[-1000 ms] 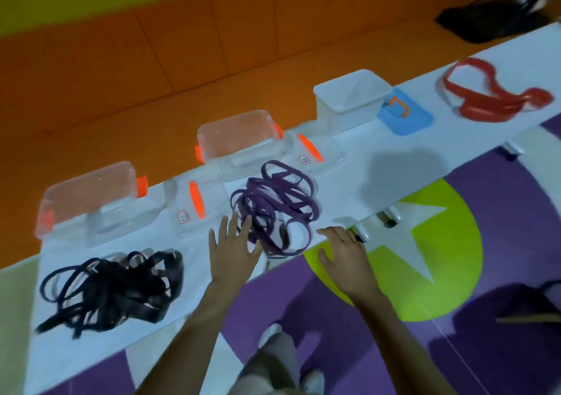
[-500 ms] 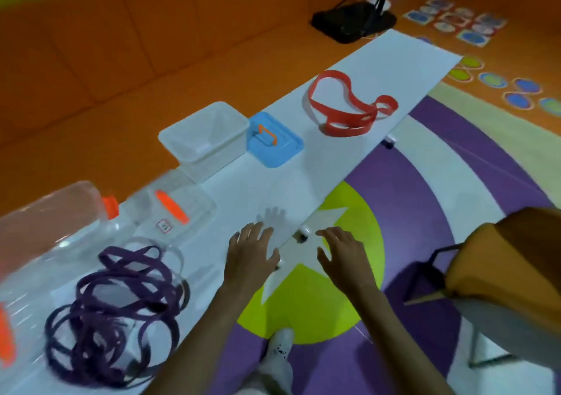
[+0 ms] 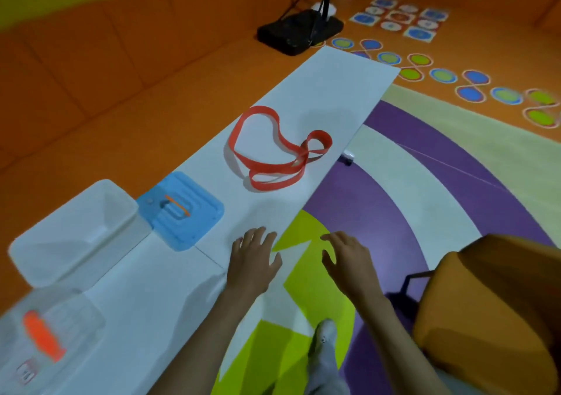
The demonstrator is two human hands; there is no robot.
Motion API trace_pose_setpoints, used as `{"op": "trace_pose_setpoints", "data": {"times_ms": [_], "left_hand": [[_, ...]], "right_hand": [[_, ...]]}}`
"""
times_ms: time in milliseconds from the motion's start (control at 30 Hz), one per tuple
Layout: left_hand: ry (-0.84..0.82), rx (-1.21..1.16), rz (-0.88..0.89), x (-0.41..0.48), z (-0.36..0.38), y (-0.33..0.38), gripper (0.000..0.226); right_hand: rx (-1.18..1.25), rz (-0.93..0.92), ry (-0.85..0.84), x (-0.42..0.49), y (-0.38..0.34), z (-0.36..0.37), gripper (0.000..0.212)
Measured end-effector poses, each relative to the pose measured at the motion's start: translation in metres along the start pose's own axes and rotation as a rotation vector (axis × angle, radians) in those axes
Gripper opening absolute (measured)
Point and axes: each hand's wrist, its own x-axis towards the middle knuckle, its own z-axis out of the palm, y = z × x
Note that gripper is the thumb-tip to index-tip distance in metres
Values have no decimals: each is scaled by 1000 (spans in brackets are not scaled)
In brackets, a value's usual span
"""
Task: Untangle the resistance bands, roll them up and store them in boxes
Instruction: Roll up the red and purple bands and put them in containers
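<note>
I count one red band (image 3: 259, 110) on the table (image 3: 328, 85), twelve o'clock from my left hand (image 3: 253, 261) and right hand (image 3: 349, 262), both empty, fingers loosely spread. One white box (image 3: 60, 261) and one blue lid (image 3: 182, 209) sit at ten.

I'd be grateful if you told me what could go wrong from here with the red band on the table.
1. The red band lies close to the front edge of the table; a hasty pull could drag it onto the floor.
2. Its loops cross near one end, so rolling it before untwisting may lock the twist in.
3. The left hand and right hand are empty, and the orange chair sits close by the right arm, which might bump it.
</note>
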Motion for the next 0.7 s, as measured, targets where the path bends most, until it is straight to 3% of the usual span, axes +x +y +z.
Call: {"op": "trace_pose_setpoints", "data": {"times_ms": [400, 567, 700], "left_hand": [[-98, 53, -212, 212, 15, 47, 77], [-204, 142, -236, 296, 42, 34, 105], [-340, 175, -299, 346, 67, 16, 111]], "right_hand": [[-50, -184, -199, 207, 99, -47, 41], [-95, -235, -297, 291, 112, -37, 43], [-160, -282, -390, 352, 120, -25, 48]]}}
